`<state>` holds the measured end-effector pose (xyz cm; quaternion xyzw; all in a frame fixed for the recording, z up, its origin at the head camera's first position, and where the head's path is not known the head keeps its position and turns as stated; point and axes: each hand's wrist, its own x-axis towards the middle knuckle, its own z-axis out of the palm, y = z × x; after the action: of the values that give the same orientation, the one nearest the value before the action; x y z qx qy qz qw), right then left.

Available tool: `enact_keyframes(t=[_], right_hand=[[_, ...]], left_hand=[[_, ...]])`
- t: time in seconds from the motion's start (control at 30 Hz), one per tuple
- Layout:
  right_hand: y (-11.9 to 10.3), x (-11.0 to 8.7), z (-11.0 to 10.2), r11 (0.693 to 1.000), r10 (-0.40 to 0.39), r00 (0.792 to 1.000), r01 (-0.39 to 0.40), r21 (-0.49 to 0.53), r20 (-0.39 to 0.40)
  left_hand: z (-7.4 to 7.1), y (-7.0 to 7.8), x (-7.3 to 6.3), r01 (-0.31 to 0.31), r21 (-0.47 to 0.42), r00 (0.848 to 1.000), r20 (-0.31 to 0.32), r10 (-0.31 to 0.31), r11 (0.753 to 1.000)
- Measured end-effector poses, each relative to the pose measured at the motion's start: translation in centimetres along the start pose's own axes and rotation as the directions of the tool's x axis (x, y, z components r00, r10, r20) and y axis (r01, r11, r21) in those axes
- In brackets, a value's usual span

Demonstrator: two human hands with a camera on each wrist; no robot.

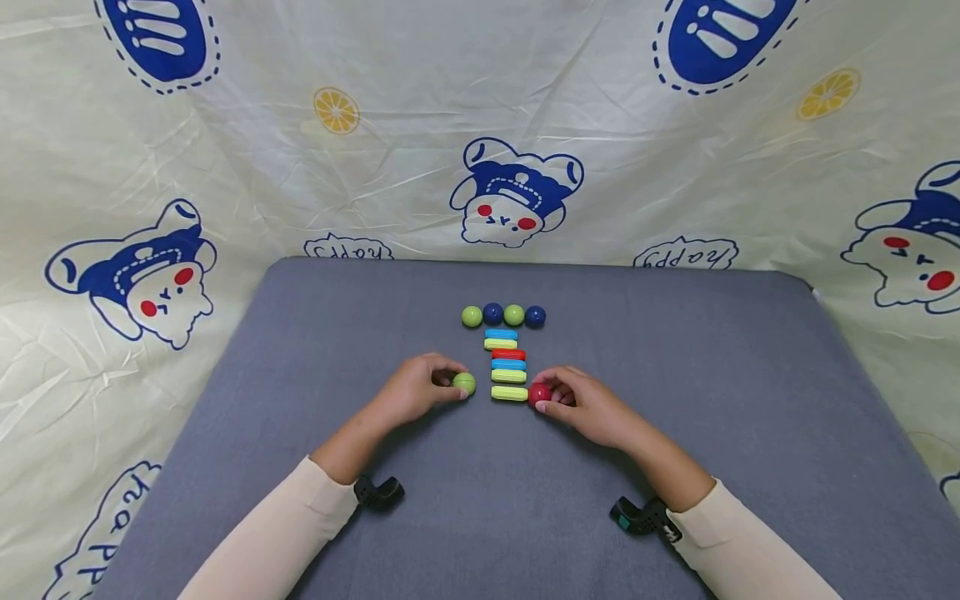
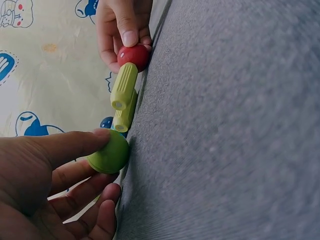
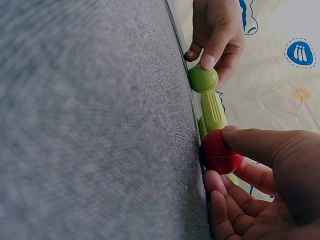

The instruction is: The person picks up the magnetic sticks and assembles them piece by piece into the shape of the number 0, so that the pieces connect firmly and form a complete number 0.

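Note:
My left hand [image 1: 422, 388] pinches a light green ball [image 1: 464, 383] between thumb and fingers, close over the cloth and left of the nearest yellow-green stick. On the other side my right hand [image 1: 588, 406] pinches a red ball [image 1: 538, 394] right at that stick's right end. The nearest yellow-green stick [image 1: 509, 393] is a short ridged rod lying crosswise. Beyond it lie another yellow-green stick [image 1: 508, 376], a blue stick [image 1: 508, 364] and a red stick [image 1: 508, 354], side by side. In the left wrist view, the green ball [image 2: 109, 152] shows a seam around it.
Farther back, a yellow-green stick [image 1: 500, 343] and a blue stick [image 1: 501, 334] lie slightly left of the others. Behind them several green and dark blue balls [image 1: 492, 314] form a row. Grey cloth [image 1: 675, 358] covers the table, and a printed sheet [image 1: 420, 175] hangs behind.

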<state>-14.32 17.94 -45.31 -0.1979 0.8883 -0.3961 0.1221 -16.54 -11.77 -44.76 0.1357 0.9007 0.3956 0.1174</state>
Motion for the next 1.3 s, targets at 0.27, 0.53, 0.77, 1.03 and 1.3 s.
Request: enact_keyframes(t=[0.27, 0.53, 0.77, 1.03, 1.3], right_hand=[[0.1, 0.0, 0.0, 1.000, -0.008, 1.000, 0.008, -0.012, -0.007], [0.0, 0.1, -0.1, 1.000, 0.007, 1.000, -0.007, -0.014, -0.004], [-0.1, 0.2, -0.1, 1.000, 0.007, 1.000, -0.006, -0.018, 0.003], [-0.1, 0.1, -0.1, 1.000, 0.016, 1.000, -0.016, -0.021, 0.007], [-0.1, 0.1, 0.0, 1.000, 0.013, 1.000, -0.013, -0.029, 0.005]], left_hand=[[0.4, 0.2, -0.3, -0.016, 0.000, 1.000, 0.019, 0.016, 1.000], [0.9, 0.4, -0.2, -0.031, -0.031, 0.998, 0.050, 0.033, 0.999], [1.3, 0.7, -0.2, -0.038, -0.052, 0.997, 0.058, 0.041, 0.998], [1.5, 0.7, -0.2, -0.021, -0.073, 0.998, 0.066, 0.026, 0.997], [1.7, 0.5, -0.2, -0.034, -0.066, 0.997, 0.060, 0.038, 0.997]])
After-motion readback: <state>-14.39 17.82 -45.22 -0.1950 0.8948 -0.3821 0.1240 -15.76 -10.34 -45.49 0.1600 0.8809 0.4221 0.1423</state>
